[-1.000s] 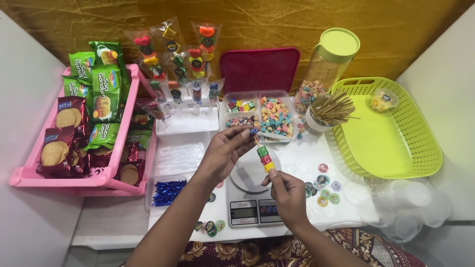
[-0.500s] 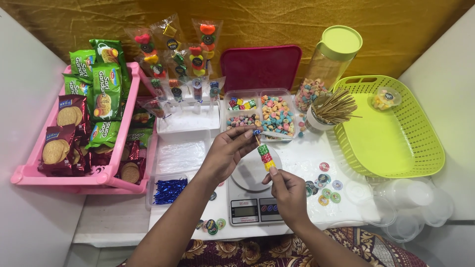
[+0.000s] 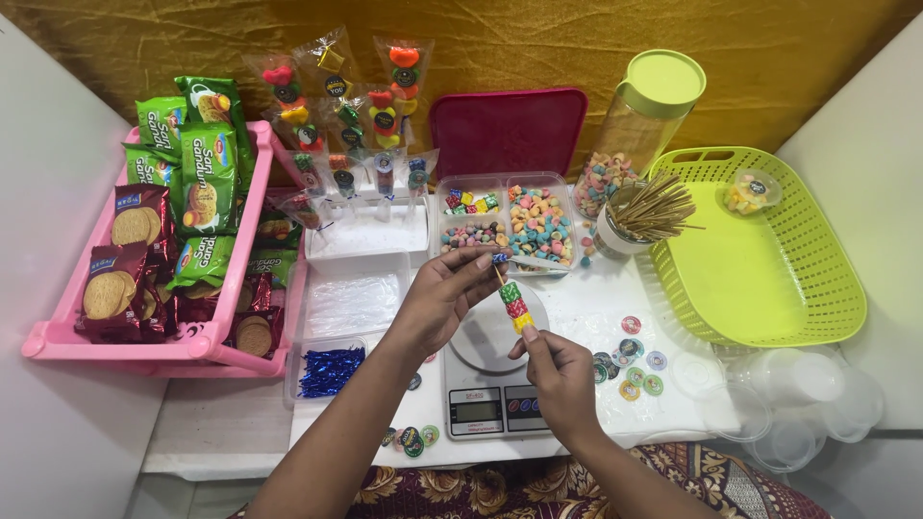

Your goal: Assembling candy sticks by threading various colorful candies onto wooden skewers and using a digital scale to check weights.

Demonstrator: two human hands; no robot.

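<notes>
My fingers [image 3: 484, 261] on the left hand [image 3: 444, 298] pinch a small blue candy at the top of a wooden skewer [image 3: 511, 304], closed on it. The right hand [image 3: 561, 377] has its fingers clamped on the skewer's lower end, holding it slanted above the round pan of a small kitchen scale [image 3: 492, 370]. Green, red and yellow candy pieces [image 3: 516, 308] already sit threaded on the stick, touching one another. I judge the step in hand to be pushing the blue piece down onto the stick; it calls for a steady lower grip and a straight slide. Just beyond, on the bench, a clear divided tray [image 3: 510, 226] holds loose candies, and a cup of bare skewers [image 3: 646, 213] stands beside it. A green basket [image 3: 769, 250] lies to the right, a pink tray of biscuit packets [image 3: 154, 240] to the left.
</notes>
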